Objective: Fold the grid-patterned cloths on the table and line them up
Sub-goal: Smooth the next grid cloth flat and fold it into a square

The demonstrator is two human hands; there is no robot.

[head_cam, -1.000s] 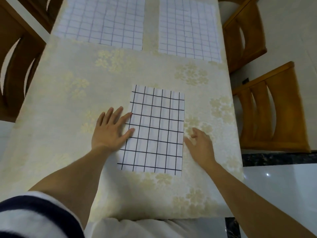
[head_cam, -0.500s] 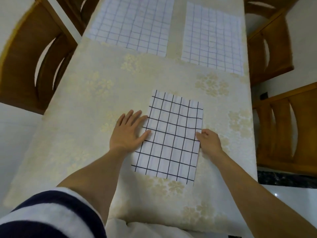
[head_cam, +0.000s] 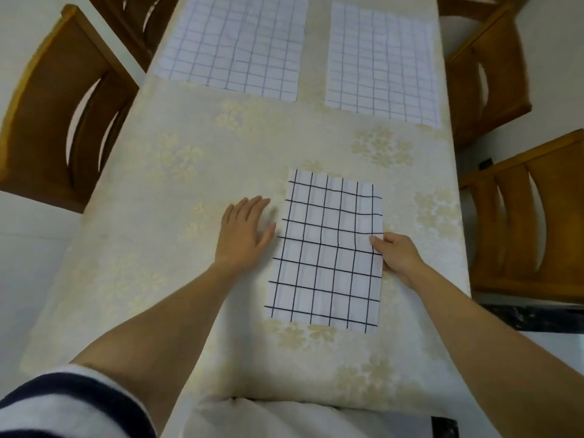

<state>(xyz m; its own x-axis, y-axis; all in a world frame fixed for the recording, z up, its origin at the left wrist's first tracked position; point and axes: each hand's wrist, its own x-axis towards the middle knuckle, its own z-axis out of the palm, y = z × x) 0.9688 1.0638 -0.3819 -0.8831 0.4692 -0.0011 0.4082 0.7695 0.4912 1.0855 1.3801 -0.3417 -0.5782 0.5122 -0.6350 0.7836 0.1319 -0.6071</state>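
Between wooden chairs point(head_cam: 47, 115) on both sides, the floral cream tablecloth point(head_cam: 189, 248) holds three grid cloths: far left cloth point(head_cam: 234, 45) and far right cloth point(head_cam: 382, 61) side by side, and near you the black-lined cloth point(head_cam: 328, 254), long axis pointing away from you, your left hand point(head_cam: 243, 232) flat with straight fingers just beside it, your right hand point(head_cam: 398, 254) pinching its right edge.

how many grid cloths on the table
3. The black-grid cloth lies nearest, right hand pinching its right edge; the far-left cloth and far-right cloth lie at the table's far end. More may lie beyond the frame.
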